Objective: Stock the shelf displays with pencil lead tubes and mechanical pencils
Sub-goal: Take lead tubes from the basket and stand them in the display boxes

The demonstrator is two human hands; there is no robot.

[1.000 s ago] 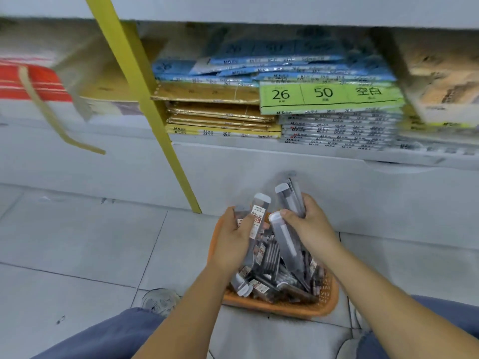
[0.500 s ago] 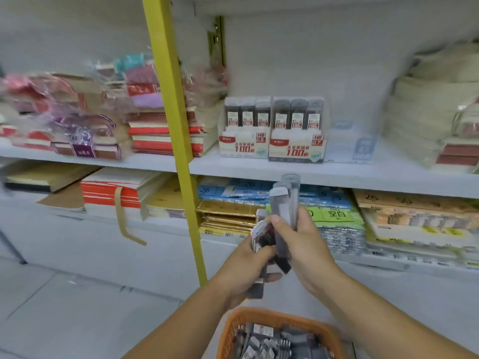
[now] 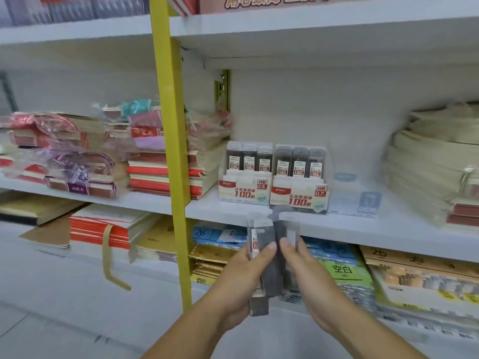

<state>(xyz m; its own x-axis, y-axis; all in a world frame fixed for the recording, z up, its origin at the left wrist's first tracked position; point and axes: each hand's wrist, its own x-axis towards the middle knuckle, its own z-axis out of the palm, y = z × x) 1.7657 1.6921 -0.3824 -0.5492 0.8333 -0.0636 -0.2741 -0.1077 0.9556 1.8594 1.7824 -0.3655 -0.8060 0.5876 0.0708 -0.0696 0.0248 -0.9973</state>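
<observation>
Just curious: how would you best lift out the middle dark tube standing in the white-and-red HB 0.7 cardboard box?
The middle dark tube stands upright, neighbours tight on both sides, its base behind the white-and-red cardboard box front. I'd pinch its exposed top front-to-back, coming from above.

Lead tubes [image 3: 268, 235] upright between my left hand [image 3: 241, 278] and right hand [image 3: 308, 275], in front of the shelf [image 3: 363, 229] edge. On it behind: 0.5 display box [image 3: 245, 189], 0.7 display box [image 3: 298, 194] just right; post [image 3: 173, 151] left of both.

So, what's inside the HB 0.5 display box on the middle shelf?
Three dark lead tubes stand upright in the HB 0.5 display box. Their lower ends and any rows behind are hidden.
</observation>
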